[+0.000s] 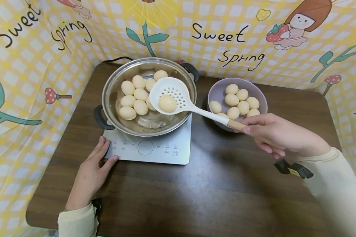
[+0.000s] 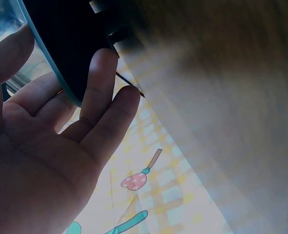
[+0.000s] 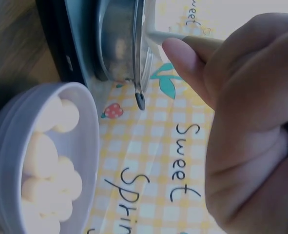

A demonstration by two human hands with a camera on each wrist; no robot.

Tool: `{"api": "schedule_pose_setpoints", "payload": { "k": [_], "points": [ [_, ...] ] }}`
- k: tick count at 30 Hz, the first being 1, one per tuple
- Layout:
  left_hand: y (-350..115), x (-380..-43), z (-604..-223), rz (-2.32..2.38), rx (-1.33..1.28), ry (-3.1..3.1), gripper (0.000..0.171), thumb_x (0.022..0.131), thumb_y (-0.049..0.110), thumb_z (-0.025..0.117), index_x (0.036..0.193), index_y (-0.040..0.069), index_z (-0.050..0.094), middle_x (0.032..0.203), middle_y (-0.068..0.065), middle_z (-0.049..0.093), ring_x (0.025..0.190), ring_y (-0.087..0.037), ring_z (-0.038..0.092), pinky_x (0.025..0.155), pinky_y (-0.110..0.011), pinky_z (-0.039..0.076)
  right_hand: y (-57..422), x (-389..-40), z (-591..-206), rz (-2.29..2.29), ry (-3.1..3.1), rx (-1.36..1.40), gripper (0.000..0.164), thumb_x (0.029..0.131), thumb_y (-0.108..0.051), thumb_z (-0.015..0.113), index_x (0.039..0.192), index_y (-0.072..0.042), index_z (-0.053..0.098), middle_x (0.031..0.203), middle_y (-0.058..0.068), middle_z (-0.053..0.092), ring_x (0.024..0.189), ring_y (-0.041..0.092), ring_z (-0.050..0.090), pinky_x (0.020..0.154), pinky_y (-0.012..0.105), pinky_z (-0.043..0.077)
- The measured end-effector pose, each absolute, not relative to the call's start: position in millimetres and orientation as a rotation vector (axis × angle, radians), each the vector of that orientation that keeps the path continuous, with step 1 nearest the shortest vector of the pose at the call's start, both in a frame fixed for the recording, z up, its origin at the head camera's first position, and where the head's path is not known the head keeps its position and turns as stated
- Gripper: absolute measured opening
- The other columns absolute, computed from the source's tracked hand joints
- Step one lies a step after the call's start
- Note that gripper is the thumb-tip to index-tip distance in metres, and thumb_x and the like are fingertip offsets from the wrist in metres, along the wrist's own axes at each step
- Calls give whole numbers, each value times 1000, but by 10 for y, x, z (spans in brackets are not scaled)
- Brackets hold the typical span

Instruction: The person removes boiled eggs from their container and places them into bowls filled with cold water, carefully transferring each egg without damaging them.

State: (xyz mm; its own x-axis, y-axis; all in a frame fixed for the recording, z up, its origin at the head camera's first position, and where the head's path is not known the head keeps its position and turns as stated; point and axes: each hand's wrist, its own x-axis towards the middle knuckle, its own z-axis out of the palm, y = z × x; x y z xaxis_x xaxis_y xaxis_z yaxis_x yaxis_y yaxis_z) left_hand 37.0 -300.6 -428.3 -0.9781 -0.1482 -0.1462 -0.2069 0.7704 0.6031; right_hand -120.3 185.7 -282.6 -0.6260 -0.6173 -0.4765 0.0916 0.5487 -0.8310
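Note:
My right hand (image 1: 273,135) holds the wooden handle of a white skimmer (image 1: 178,95), thumb along the handle. One egg (image 1: 167,103) lies in its perforated bowl, over the right side of a steel pot (image 1: 148,131). Several more eggs (image 1: 140,94) sit inside the pot, in what looks like clear water. The pot stands on a silver induction cooker (image 1: 184,154). At the cooker's front left corner rests my left hand (image 1: 92,174), its thumb by the front edge and its fingers along the left side. The left wrist view shows those fingers (image 2: 102,80) against the dark underside.
A purple bowl (image 1: 262,90) holding several eggs stands right of the pot, partly beneath the skimmer's handle. Black pot handles (image 1: 102,118) stick out at the sides. A patterned cloth (image 1: 178,36) hangs behind the brown table (image 1: 213,197). A black cord (image 1: 117,60) runs behind the pot.

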Motion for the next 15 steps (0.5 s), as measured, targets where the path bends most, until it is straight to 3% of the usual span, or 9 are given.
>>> {"api": "schedule_pose_setpoints", "payload": {
  "k": [4, 12, 15],
  "points": [
    [-3005, 369, -4277, 987, -288, 2874, 70, 105, 45, 53, 158, 7, 29, 167, -2, 12, 150, -38, 20, 114, -64, 22, 1959, -1186, -2823, -1142, 1990, -425, 23, 109, -24, 48, 110, -4, 58, 51, 9, 41, 29, 24, 37, 31, 38, 38],
    [-2998, 363, -4281, 992, -287, 2874, 69, 105, 44, 52, 159, 7, 28, 167, -5, 13, 150, -38, 19, 114, -64, 21, 2164, -1126, -2837, -1153, 2043, -375, 26, 110, -21, 46, 130, -10, 59, 50, 10, 41, 29, 24, 37, 28, 38, 36],
    [-2998, 365, -4283, 989, -286, 2877, 69, 105, 44, 53, 159, 7, 29, 167, -5, 13, 150, -38, 20, 114, -64, 21, 2245, -1104, -2831, -1163, 2049, -375, 27, 110, -20, 44, 130, -9, 59, 51, 10, 42, 28, 23, 37, 27, 37, 35]
  ]
}}
